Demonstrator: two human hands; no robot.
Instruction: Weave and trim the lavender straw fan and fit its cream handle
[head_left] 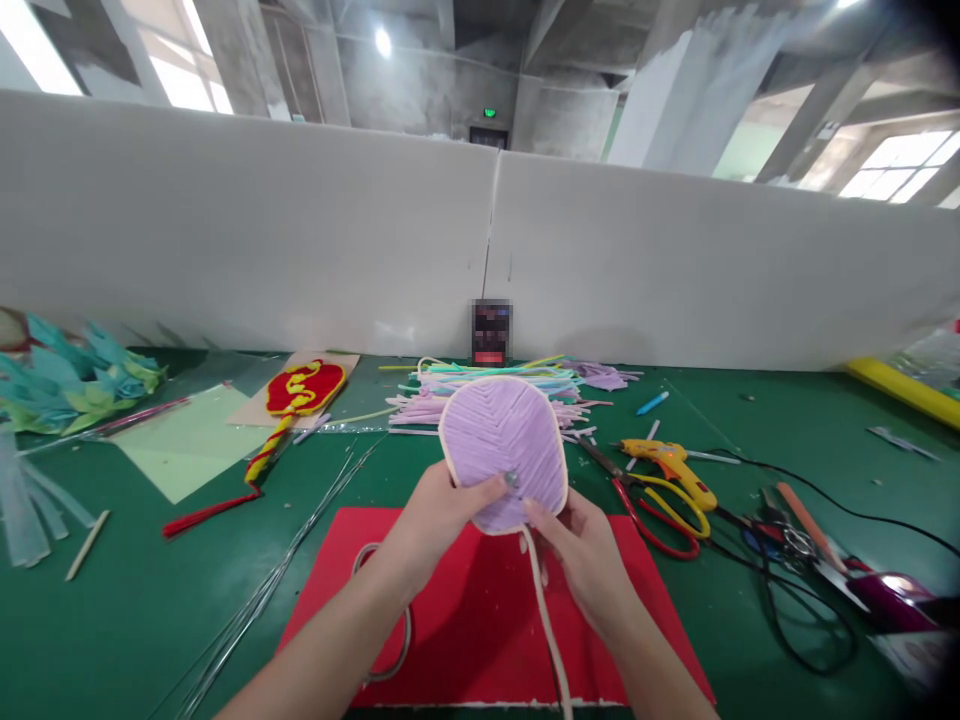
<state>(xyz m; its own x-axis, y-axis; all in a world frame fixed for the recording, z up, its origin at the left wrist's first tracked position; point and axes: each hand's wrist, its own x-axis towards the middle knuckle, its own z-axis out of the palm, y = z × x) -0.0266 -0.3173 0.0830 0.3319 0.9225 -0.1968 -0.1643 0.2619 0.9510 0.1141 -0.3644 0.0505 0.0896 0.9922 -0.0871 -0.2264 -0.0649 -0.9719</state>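
Note:
A lilac pipe-cleaner fan (504,440) with a cream edge is held up in front of me by both hands. My left hand (439,515) grips its lower left, thumb lying across the front face. At the lower right, my right hand (581,540) pinches the rim, with some fingers hidden behind. A long cream pipe cleaner (546,620) hangs from the bottom of the fan. Beneath lies a red mat (472,660). A pale ring (407,640) rests on it, partly covered by my left forearm.
Bundled pastel pipe cleaners (420,412) lie behind the fan. To the right are scissors (671,505), a yellow glue gun (675,465) with its cable and pliers (795,540). Thin wires (277,570), a red-and-yellow fan (307,388) and teal paper leaves (75,375) lie left. A white partition (262,240) stands behind.

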